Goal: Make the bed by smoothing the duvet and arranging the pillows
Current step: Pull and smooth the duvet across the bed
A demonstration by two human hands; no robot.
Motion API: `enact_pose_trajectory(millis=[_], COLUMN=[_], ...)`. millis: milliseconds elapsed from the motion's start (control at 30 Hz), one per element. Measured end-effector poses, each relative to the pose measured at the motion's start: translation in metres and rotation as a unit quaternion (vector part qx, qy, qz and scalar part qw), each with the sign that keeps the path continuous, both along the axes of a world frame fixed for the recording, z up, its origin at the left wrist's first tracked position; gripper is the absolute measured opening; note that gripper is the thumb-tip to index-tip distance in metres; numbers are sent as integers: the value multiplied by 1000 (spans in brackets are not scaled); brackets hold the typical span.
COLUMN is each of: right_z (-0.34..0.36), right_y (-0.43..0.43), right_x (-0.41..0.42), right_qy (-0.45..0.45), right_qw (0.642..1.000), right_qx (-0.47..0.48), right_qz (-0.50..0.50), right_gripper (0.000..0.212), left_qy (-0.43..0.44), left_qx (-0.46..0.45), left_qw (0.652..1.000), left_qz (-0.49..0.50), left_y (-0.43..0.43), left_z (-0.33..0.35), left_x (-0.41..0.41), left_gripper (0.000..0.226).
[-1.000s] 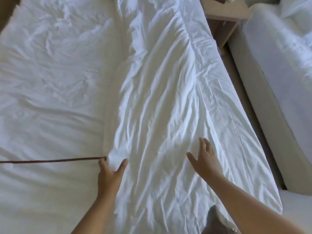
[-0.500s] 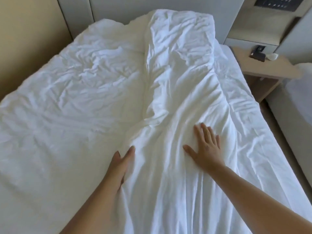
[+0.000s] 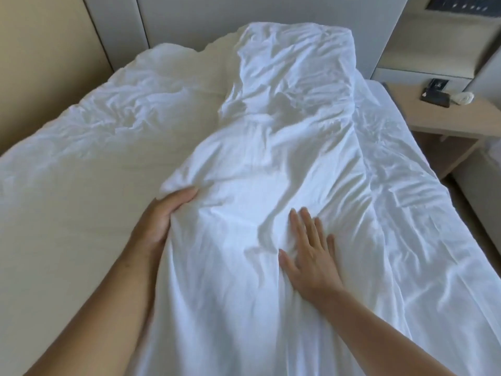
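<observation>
A crumpled white duvet point(image 3: 271, 158) lies in a long folded strip down the right half of the bed, from the headboard toward me. My left hand point(image 3: 160, 218) grips the duvet's folded left edge, thumb on top and fingers hidden under the cloth. My right hand point(image 3: 309, 256) presses flat on top of the duvet, fingers straight and spread. The bed's left half shows the wrinkled white sheet point(image 3: 95, 185). No pillow is in view.
A grey padded headboard point(image 3: 217, 20) stands at the far end and a beige wall point(image 3: 40, 63) runs along the left. A wooden nightstand point(image 3: 447, 118) with a dark phone point(image 3: 435, 97) sits at the right, with another bed's edge point(image 3: 485, 202) beyond a narrow aisle.
Both hands have slid up the duvet toward the headboard as my view lifted. My left hand went from lying beside the fold to gripping its edge, which now bunches up.
</observation>
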State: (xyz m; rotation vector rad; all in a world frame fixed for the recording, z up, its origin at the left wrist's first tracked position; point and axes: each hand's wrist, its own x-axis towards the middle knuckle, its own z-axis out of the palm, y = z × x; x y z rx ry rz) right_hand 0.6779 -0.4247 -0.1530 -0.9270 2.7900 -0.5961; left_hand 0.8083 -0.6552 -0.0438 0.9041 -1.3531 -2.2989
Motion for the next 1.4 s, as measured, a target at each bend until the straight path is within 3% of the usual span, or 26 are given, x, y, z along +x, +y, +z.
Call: enact_pose_trajectory(millis=[100,267,367,533,600,667,733,767,833,900,967,1133,1267,1400], right_z=[0,-54,-71,-50,-31,-17,-15,-18,-33,-53,-74,-95,-74,-50], right_y=[-30,-48,-50,-50,-43,-32,-15,-5,15,23,22,13,12,25], right_x=[0,-1,-2,-6,-16,-39,-69,-83,-103,-110,-109,-116,-111,-73], right_qy=[13,14,26,-10,4,46,72,77,74,77,97,121,41,-72], right_qw=[999,986,984,980,982,983,978,975,976,982,987,985,979,973], right_qx=[42,163,176,197,188,176,194,203,200,169,117,105,187,214], right_qz=[19,30,14,34,36,11,-22,-35,-50,-46,-60,-64,-61,-38], right_gripper=[93,91,90,99,99,94,94,94,92,87,82,81,81,82], left_qy=[-17,-245,-263,-315,-309,-226,-160,-182,-312,-405,-414,-409,-445,-422], left_qx=[-82,-222,-247,-333,-443,-607,-698,-714,-691,-616,-612,-646,-594,-578], left_qw=[996,942,931,887,840,762,694,657,588,616,633,607,603,619], left_qz=[26,58,58,50,50,24,-83,-160,-283,-277,-231,-218,-292,-323], left_y=[-26,-56,-58,-53,-52,-44,-32,-25,-26,-39,-48,-49,-43,42], left_z=[-1,-100,-141,-119,-103,-89,-83,-83,-103,-133,-160,-185,-154,-127], left_x=[14,30,24,16,12,-9,-53,-77,-113,-126,-125,-131,-128,-57], left_gripper=[34,26,22,64,70,64,64,64,65,72,74,73,76,77])
